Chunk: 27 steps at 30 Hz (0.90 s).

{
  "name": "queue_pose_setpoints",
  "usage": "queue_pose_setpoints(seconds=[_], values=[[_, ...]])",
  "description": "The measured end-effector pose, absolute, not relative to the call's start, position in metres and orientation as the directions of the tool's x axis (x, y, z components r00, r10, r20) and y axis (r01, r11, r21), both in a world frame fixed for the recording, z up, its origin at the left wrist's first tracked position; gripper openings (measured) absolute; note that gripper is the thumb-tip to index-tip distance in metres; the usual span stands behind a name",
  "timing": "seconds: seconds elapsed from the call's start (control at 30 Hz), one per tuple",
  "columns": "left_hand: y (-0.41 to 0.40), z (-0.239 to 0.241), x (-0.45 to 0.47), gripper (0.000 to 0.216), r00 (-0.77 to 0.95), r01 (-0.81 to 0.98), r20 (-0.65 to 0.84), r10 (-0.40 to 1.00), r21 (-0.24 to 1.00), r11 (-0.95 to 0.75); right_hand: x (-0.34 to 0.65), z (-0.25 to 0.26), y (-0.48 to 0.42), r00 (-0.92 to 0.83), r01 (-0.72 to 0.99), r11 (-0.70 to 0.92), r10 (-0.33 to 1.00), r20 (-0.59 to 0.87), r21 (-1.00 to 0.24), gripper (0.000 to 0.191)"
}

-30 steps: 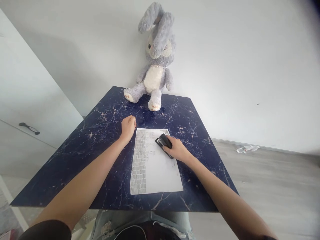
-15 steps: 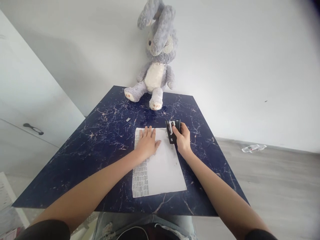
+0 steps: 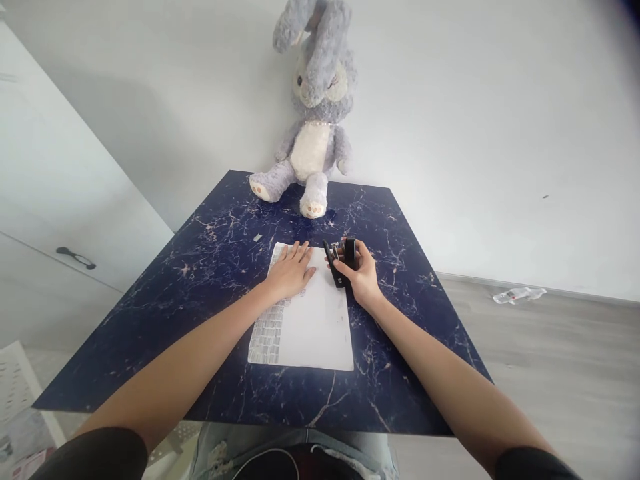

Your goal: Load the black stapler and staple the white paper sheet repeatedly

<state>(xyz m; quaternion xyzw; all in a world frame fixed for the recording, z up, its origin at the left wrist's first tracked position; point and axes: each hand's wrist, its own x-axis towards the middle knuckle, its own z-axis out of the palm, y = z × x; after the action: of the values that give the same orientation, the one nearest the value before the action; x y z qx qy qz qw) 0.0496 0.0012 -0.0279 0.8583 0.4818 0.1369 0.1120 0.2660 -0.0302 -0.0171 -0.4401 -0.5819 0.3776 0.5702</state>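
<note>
A sheet of white paper (image 3: 318, 333) lies on the dark blue marbled table (image 3: 220, 320), with rows of grey handwriting-like marks down its left side. My left hand (image 3: 291, 273) rests flat on its upper left part, fingers spread. My right hand (image 3: 365, 277) grips a black hole punch (image 3: 341, 261) with silver metal parts between its two black halves. The punch stands on its side at the paper's upper right edge. Whether the paper is inside its slot cannot be made out.
A grey plush rabbit (image 3: 311, 150) sits at the table's far end against the wall. A small pale scrap (image 3: 257, 237) lies left of the paper. Clear plastic packaging (image 3: 519, 295) is on the floor to the right. A white cabinet with a dark handle (image 3: 76, 258) stands left.
The paper has turned slightly clockwise, its near edge swinging left and away from me. My left hand has shifted a little away with it. The hole punch has tilted in my right hand.
</note>
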Motion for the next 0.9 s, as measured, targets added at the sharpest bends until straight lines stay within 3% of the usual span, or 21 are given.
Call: queue_pose_setpoints(seconds=[0.1,0.23,0.33,0.47,0.57,0.73,0.9], values=[[0.008,-0.027,0.045,0.051,0.393,0.703,0.279,0.876,0.524,-0.482,0.267,-0.016,-0.03,0.055,-0.083,0.274,0.961,0.27,-0.958,0.063],[0.02,-0.018,0.031,0.034,-0.046,0.354,0.464,0.884,0.835,-0.42,0.267,-0.012,-0.029,0.062,-0.12,0.27,0.963,0.264,-0.955,0.063],[0.028,-0.016,0.024,0.024,-0.219,0.072,0.416,0.882,0.909,-0.411,0.266,-0.009,-0.032,0.067,0.062,0.374,0.923,0.378,-0.925,0.051],[0.034,-0.024,0.025,0.017,-0.223,-0.174,0.262,0.939,0.937,-0.303,0.263,-0.008,-0.04,-0.05,0.355,0.544,0.823,0.566,-0.76,0.036],[0.037,-0.028,0.029,0.017,-0.22,-0.196,0.226,0.949,0.943,-0.27,0.26,-0.01,-0.045,-0.165,0.421,0.64,0.751,0.64,-0.643,0.033],[0.036,-0.028,0.029,0.017,-0.213,-0.155,0.234,0.949,0.951,-0.269,0.257,-0.011,-0.047,-0.277,0.398,0.675,0.734,0.62,-0.622,0.035],[0.029,-0.024,0.03,0.022,-0.166,0.158,0.293,0.942,0.95,-0.268,0.254,-0.007,-0.048,-0.304,0.403,0.58,0.814,0.494,-0.708,0.037]])
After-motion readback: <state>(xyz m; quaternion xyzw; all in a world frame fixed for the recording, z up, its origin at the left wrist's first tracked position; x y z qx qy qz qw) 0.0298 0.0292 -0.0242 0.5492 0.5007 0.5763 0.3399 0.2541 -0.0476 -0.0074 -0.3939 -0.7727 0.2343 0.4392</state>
